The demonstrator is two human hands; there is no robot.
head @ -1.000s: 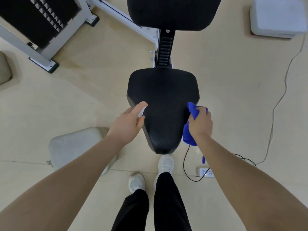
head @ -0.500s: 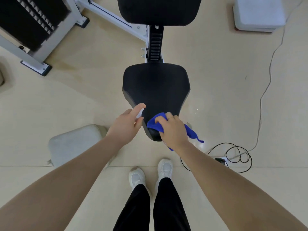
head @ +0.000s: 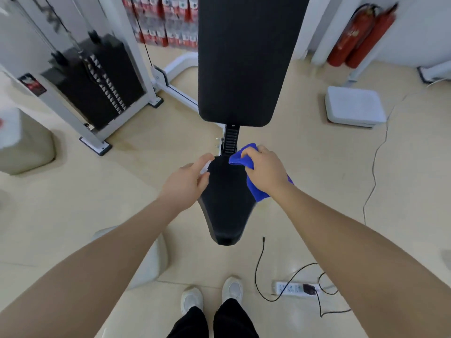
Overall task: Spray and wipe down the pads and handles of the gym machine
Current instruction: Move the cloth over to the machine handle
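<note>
- The black seat pad [head: 227, 206] sits at the centre of the frame, its narrow nose pointing toward the lower edge; the long backrest pad [head: 241, 57] rises above it in the upper middle, joined by a toothed adjustment post [head: 231, 140].
- The right hand [head: 264, 170] is clenched round a blue cloth [head: 255, 189] and presses it on the seat pad's far right corner, just beside the post.
- The left hand [head: 188, 181] has its fingers curled round a small white spray bottle [head: 205, 168] at the pad's far left edge; most of the bottle is hidden, so I cannot tell whether the trigger is being pressed.
- To do this wipe well, I judge the cloth should stay flat under the palm and run in overlapping passes from the back edge down to the nose, then over the side edges, before moving up to the backrest pad.
- The spray is best aimed at the pad rather than the post's teeth.
- Around: a weight stack [head: 97, 79] in a white frame at upper left, red fire extinguishers [head: 361, 35] at upper right, a white box [head: 355, 106] on the floor at right.
- A power strip [head: 296, 288] and black cable [head: 262, 269] lie at lower right near the person's white shoes [head: 212, 295]: a likely tripping and wetting risk.
</note>
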